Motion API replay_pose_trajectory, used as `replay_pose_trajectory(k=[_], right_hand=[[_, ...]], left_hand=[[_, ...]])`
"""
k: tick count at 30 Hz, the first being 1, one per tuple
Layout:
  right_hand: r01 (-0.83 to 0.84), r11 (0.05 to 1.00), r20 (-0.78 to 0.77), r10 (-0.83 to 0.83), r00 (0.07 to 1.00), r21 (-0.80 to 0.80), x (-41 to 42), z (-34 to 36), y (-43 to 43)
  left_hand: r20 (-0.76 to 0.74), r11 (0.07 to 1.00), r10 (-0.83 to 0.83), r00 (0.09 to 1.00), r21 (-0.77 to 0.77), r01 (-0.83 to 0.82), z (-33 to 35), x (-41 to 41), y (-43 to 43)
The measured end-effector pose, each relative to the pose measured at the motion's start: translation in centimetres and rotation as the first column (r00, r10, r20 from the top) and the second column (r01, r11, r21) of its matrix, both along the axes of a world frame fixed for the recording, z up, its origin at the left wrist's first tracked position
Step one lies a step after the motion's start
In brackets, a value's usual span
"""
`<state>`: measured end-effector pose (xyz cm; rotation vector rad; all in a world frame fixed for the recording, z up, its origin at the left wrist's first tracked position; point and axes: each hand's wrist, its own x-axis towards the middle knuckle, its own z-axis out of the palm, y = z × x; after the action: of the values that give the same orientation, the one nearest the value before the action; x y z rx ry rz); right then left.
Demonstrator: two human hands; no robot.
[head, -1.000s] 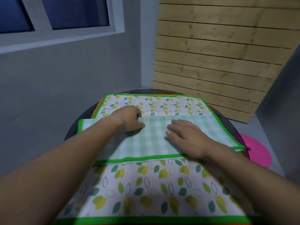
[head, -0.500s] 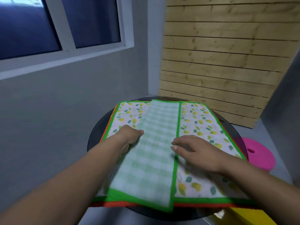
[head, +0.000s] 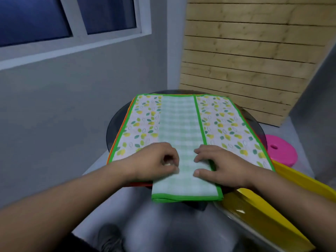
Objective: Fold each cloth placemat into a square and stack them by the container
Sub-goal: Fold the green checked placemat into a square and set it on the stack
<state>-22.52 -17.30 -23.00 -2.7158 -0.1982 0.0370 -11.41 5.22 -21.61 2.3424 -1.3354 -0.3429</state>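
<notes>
At the left edge of the checked placemat (head: pixel 179 128) the left hand (head: pixel 156 163) has its fingers curled and pinches the cloth. The checked placemat is folded into a long green-bordered strip down the middle of the leaf-print placemat (head: pixel 227 124) on the round table (head: pixel 113 130), its near end hanging past the rim. On its right edge the right hand (head: pixel 223 166) presses with fingers stretched, close together, and right of its near end stands the yellow container (head: pixel 254 211).

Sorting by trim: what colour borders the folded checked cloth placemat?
Bright green, on the pale checked cloth placemat; head view.
</notes>
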Motion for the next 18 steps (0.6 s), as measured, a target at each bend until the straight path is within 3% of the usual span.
replay_pose_trajectory(k=[2,5,13,18], right_hand=[[-0.063,0.997,0.065,0.061,0.996,0.037,-0.8,0.1,0.9],[-0.145,0.982,0.092,0.135,0.987,0.121,-2.3,-0.5,2.3],[-0.139,0.984,0.06,0.133,0.989,0.115,-3.7,-2.5,3.3],[-0.105,0.983,0.077,0.094,0.993,0.151,-4.0,-2.4,3.8]], left_hand=[[0.007,0.991,-0.129,0.992,0.041,0.128,-0.3,-1.1,0.6],[0.01,0.983,-0.173,0.985,0.071,0.171,-1.7,-2.2,1.4],[-0.049,0.996,-0.065,0.997,-0.07,0.062,-3.9,-3.7,2.3],[-0.195,0.992,-0.033,0.98,-0.123,0.009,-3.1,-3.8,2.2]])
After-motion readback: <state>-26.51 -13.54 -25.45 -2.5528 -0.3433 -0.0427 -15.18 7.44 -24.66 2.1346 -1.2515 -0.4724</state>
